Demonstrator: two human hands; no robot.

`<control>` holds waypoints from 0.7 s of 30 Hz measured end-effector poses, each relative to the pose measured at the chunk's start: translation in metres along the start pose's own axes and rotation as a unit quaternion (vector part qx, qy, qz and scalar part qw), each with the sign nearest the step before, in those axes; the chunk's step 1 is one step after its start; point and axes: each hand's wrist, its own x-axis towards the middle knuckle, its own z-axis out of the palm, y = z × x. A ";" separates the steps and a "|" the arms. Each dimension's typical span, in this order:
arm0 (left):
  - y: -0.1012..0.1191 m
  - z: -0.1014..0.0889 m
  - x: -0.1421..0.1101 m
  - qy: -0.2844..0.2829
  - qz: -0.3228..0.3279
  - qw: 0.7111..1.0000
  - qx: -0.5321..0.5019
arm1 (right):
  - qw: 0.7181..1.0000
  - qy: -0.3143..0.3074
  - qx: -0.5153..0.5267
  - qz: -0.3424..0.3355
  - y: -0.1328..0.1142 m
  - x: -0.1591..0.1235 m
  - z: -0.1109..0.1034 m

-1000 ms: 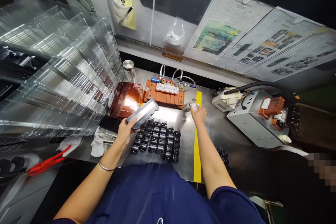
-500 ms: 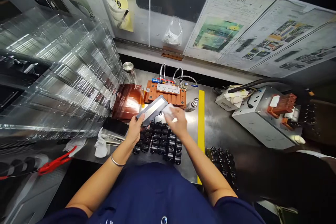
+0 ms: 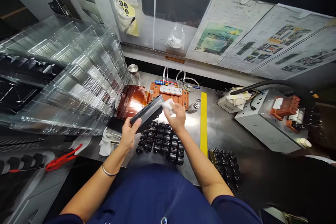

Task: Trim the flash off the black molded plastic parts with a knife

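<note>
My left hand [image 3: 129,132] grips the lower left end of a long black part with a shiny strip along its face [image 3: 148,113], held tilted above the bench. A folded white wipe [image 3: 168,104] is pinched in the fingers of my right hand [image 3: 178,117], close against the part's upper right end. Below the hands lie several black ribbed parts [image 3: 168,141] in rows. Behind them stands an orange fixture [image 3: 168,96] with a white perforated plate [image 3: 171,90] on top.
Stacked clear plastic trays [image 3: 86,77] tower at the left. A glass jar [image 3: 133,73] stands behind a brown translucent cover [image 3: 132,101]. Yellow tape [image 3: 204,122] crosses the bench. At right sit a grey metal box [image 3: 262,122] and more black parts [image 3: 224,166].
The black part has tilted, so its strip looks darker and more of its side shows. My left hand has shifted slightly left and down. The whole view has moved a little.
</note>
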 end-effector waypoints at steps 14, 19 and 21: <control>-0.008 -0.020 -0.011 -0.002 0.035 0.998 0.045 | 0.997 -0.071 0.021 -0.029 -0.052 0.016 0.011; 0.015 -0.029 -0.020 -0.014 0.019 0.999 0.028 | 0.950 -0.161 0.005 0.267 0.028 0.041 0.029; 0.026 -0.032 -0.025 -0.030 0.005 0.999 0.014 | 0.921 -0.222 -0.026 0.320 0.045 0.029 0.040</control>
